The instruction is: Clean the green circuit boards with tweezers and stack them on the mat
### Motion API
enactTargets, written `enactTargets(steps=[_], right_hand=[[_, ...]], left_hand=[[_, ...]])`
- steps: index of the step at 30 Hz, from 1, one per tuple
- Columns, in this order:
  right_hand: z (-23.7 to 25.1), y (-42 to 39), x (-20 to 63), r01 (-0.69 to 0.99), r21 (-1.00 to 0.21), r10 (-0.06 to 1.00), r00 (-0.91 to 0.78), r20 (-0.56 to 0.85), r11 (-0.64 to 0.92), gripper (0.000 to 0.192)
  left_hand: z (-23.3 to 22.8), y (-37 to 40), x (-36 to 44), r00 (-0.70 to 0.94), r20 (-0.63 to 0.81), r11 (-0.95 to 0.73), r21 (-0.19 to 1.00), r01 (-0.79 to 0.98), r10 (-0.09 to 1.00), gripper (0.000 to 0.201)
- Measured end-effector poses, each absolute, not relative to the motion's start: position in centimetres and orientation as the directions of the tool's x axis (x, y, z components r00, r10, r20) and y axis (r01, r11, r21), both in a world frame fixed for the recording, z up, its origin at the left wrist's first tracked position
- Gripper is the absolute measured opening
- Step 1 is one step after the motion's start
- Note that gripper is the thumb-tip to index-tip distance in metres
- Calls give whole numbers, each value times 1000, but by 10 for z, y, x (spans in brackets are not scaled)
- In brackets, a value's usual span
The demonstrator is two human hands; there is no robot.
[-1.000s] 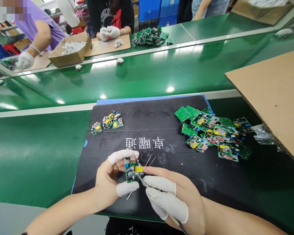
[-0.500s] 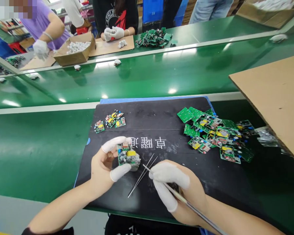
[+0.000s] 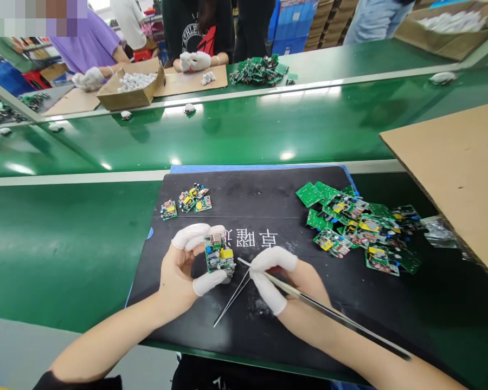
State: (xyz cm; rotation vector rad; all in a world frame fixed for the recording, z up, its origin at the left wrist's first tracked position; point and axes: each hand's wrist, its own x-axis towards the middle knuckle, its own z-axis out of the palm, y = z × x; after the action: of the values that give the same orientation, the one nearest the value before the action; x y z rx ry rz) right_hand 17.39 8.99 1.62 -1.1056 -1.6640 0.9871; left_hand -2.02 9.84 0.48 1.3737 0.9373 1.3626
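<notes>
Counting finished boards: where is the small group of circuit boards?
Head view: the small group of circuit boards lies on the black mat's far-left corner, beyond the left hand.

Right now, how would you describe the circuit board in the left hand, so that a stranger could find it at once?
Find the black mat on the green workbench. Near its front edge, the left hand holds one small circuit board upright between white-capped fingertips, beside the tweezers in the right hand. Unlike the boards lying in the pile and the small group, it is lifted off the mat.
</notes>
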Motion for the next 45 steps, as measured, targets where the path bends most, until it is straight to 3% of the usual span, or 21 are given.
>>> enactTargets(steps=[2, 5, 10, 15, 20, 27, 31, 40, 45], right_hand=[[22, 89, 178, 174, -902, 917, -143, 373, 395, 22], [28, 87, 181, 70, -867, 862, -172, 476, 493, 33], [28, 81, 183, -55, -895, 869, -224, 442, 442, 36], [24, 79, 183, 35, -904, 883, -232, 407, 426, 31], [23, 80, 180, 107, -898, 883, -265, 387, 426, 25], [14, 84, 176, 244, -758, 790, -300, 535, 605, 28], [6, 85, 172, 309, -725, 787, -298, 541, 616, 24], [13, 85, 167, 319, -870, 919, -244, 309, 376, 19], [10, 86, 164, 167, -985, 975, -222, -4, 34, 12]], left_hand=[[5, 96, -20, 100, 272, -268, 962, -46, 957, 55], [3, 94, -21, 145, 317, -334, 936, 115, 937, 54], [2, 97, -23, 239, 472, -525, 805, 277, 849, 51], [6, 100, -23, 318, 594, -673, 631, 386, 739, 47], [7, 100, -21, 348, 629, -709, 522, 474, 695, 44], [6, 102, -20, 371, 600, -684, 454, 570, 708, 39], [5, 101, -20, 389, 542, -649, 457, 608, 745, 38], [18, 100, -27, 436, 314, -537, 476, 697, 844, 37], [31, 100, -38, 458, 198, -492, 485, 723, 867, 39]])
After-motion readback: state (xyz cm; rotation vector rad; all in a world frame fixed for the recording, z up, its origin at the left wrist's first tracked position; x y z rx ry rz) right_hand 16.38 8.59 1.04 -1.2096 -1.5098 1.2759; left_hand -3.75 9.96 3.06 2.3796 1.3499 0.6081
